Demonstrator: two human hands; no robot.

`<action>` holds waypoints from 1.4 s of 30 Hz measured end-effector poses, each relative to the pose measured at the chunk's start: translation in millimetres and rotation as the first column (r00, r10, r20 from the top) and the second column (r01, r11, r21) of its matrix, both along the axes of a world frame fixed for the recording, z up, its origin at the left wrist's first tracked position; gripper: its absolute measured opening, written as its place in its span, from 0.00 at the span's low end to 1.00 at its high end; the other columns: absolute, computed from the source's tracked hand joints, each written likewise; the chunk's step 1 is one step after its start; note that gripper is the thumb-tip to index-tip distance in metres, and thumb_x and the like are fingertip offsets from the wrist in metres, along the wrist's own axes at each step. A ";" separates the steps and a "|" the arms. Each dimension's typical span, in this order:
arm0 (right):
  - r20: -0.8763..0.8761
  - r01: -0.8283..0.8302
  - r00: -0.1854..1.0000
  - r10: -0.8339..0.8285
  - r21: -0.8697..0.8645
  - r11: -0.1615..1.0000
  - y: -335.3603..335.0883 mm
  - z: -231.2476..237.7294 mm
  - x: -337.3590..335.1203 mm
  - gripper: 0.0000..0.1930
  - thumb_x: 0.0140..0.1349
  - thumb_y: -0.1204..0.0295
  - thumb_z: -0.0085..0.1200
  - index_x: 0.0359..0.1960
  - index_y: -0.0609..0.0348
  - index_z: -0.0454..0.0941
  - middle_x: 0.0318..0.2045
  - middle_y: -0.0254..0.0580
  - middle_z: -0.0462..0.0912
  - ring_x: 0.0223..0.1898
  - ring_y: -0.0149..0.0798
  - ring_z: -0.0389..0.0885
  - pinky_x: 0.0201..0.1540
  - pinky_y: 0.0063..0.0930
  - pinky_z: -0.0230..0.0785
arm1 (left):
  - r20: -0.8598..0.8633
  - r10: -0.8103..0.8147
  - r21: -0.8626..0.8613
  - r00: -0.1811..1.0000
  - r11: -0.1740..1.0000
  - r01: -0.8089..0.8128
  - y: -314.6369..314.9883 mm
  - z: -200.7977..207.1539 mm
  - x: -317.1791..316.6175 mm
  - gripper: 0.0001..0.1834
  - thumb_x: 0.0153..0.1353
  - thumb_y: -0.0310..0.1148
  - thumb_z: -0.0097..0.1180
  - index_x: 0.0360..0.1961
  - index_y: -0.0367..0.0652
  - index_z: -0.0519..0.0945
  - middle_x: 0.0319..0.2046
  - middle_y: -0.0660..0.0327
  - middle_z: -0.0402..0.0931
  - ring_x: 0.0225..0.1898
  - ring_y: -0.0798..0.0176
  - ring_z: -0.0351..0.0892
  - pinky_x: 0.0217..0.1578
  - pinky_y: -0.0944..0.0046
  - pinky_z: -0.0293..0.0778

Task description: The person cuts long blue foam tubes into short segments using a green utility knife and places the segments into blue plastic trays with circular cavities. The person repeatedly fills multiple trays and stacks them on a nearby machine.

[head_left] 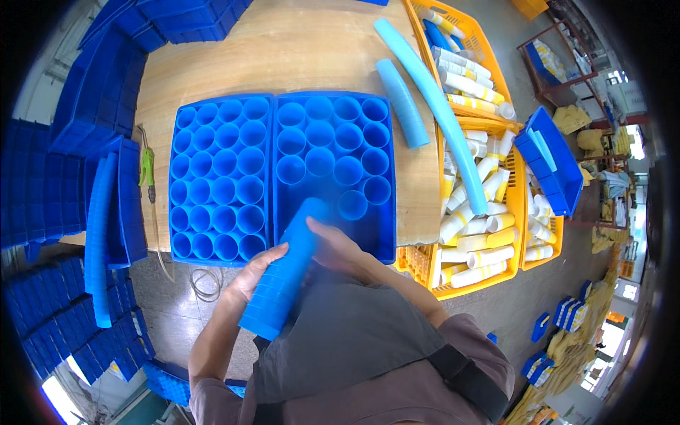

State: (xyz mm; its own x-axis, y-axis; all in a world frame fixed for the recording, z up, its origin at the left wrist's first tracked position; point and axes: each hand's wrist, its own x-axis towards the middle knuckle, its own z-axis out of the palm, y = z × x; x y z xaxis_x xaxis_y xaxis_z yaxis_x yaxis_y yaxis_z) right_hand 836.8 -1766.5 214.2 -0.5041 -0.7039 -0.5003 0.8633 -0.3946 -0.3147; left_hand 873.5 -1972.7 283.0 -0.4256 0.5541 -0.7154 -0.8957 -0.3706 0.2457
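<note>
A stack of nested blue plastic cups (280, 280) slants in front of my apron, its upper end over the near edge of the right bin. My left hand (258, 271) is wrapped round the stack's left side. Against the upper right side lies my right hand (335, 248), slightly blurred, thumb on the stack and fingers partly hidden behind it. Beyond my hands stands a blue bin (386, 244) with upright blue cups (348, 137) in its far and right parts. Beside it, the left blue bin (272, 134) holds close rows of the same cups (226, 163).
Two light-blue nested stacks (404, 105) (445, 117) lie at the wooden table's (297, 49) right side. Yellow crates (520, 205) of white and yellow tubes stand beyond. A green air gun (146, 167) with a hose lies at left, near stacked blue bins (99, 99).
</note>
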 end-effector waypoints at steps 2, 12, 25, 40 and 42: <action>0.062 0.092 0.993 -0.096 0.057 0.994 -14.8 -4.8 -17.4 0.30 0.71 0.46 0.47 0.58 0.62 0.68 0.53 0.50 0.77 0.58 0.46 0.75 0.61 0.48 0.66 | -0.022 -0.094 -0.111 0.995 0.990 0.091 -6.2 6.8 -1.1 0.37 0.66 0.55 0.55 0.60 0.30 0.70 0.47 0.46 0.80 0.42 0.55 0.85 0.44 0.56 0.83; 0.041 -0.053 0.998 0.050 0.081 0.995 -23.0 9.8 -7.4 0.34 0.68 0.46 0.54 0.62 0.63 0.64 0.56 0.49 0.76 0.61 0.48 0.72 0.67 0.53 0.61 | 0.114 -0.035 -0.033 0.993 0.999 0.039 -25.9 23.4 22.2 0.37 0.67 0.53 0.55 0.65 0.33 0.66 0.48 0.49 0.79 0.44 0.56 0.83 0.46 0.56 0.82; 0.081 0.302 0.933 -0.350 0.354 0.885 48.2 -16.7 29.0 0.27 0.75 0.50 0.41 0.62 0.61 0.66 0.56 0.52 0.75 0.59 0.51 0.74 0.67 0.54 0.63 | 0.111 -0.246 -0.124 0.963 0.958 0.259 -12.7 22.2 15.6 0.41 0.64 0.54 0.59 0.65 0.32 0.65 0.48 0.46 0.79 0.45 0.50 0.84 0.47 0.52 0.82; -0.344 0.237 0.933 -0.106 0.365 0.900 33.2 4.0 16.0 0.34 0.68 0.53 0.55 0.65 0.63 0.59 0.60 0.52 0.71 0.63 0.47 0.71 0.63 0.49 0.70 | 0.060 -0.257 0.016 0.965 0.966 0.256 2.4 -14.2 -4.6 0.40 0.64 0.51 0.61 0.66 0.32 0.62 0.53 0.45 0.76 0.49 0.51 0.82 0.47 0.53 0.82; 0.169 0.487 0.833 -0.528 0.231 0.842 35.5 6.2 12.3 0.32 0.69 0.49 0.52 0.64 0.61 0.62 0.61 0.52 0.71 0.64 0.49 0.70 0.64 0.49 0.68 | 0.074 -0.197 0.028 0.978 0.980 0.195 -3.7 -7.4 -2.2 0.40 0.64 0.51 0.61 0.65 0.33 0.63 0.53 0.46 0.76 0.48 0.51 0.82 0.47 0.53 0.82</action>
